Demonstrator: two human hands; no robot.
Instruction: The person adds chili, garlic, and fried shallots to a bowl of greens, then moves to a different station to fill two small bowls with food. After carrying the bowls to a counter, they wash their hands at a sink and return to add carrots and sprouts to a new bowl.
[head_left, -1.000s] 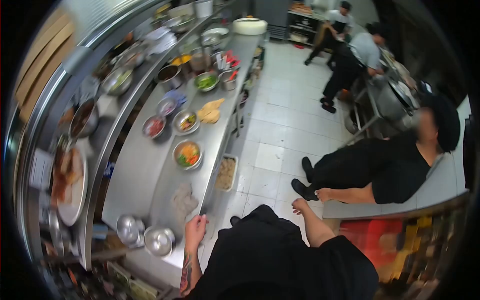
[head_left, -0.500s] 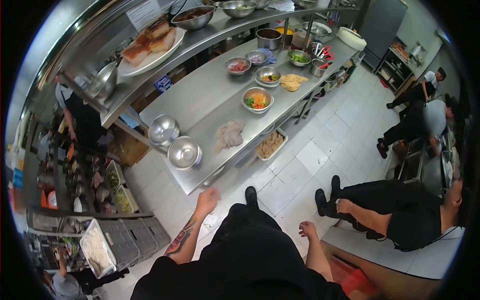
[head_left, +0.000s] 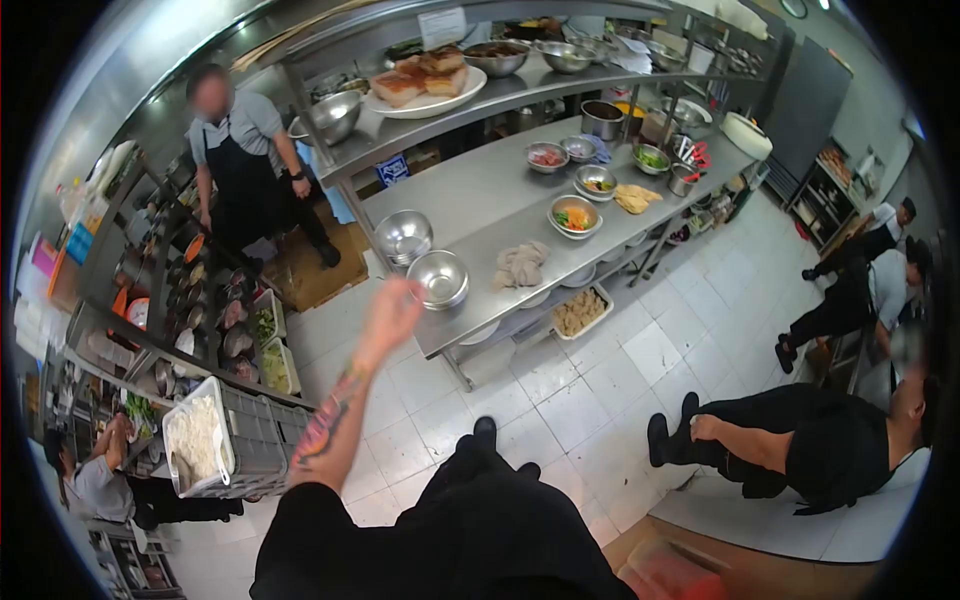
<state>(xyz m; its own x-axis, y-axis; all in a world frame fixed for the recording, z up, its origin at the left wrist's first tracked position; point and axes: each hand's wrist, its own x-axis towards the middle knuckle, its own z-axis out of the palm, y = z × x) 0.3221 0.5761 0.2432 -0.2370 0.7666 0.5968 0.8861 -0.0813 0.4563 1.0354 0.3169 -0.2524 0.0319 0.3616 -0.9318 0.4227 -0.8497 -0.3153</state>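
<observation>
My left hand [head_left: 393,312] is raised at the near left corner of the steel counter [head_left: 455,225]. Its fingers are smeared by motion, so whether they are apart or closed does not show. Their tips overlap the left rim of an empty steel bowl [head_left: 440,280]; contact cannot be made out. Just behind stands a second steel bowl [head_left: 404,236]. To the right of these lies a crumpled beige cloth [head_left: 520,265]. Beyond the cloth, a steel bowl [head_left: 574,218] holds chopped orange, red and green food. My right hand is out of view.
A white platter with slabs of cooked meat [head_left: 420,80] sits on the upper shelf [head_left: 400,125]. Grey crates [head_left: 260,440] stand at lower left, a white tub [head_left: 195,435] on top. One person [head_left: 245,150] stands behind the shelving; another in black [head_left: 830,440] is at right.
My left hand has risen toward the bowls at the counter corner. My right hand has gone out of view. The view has turned left, bringing the person behind the shelf into sight.
</observation>
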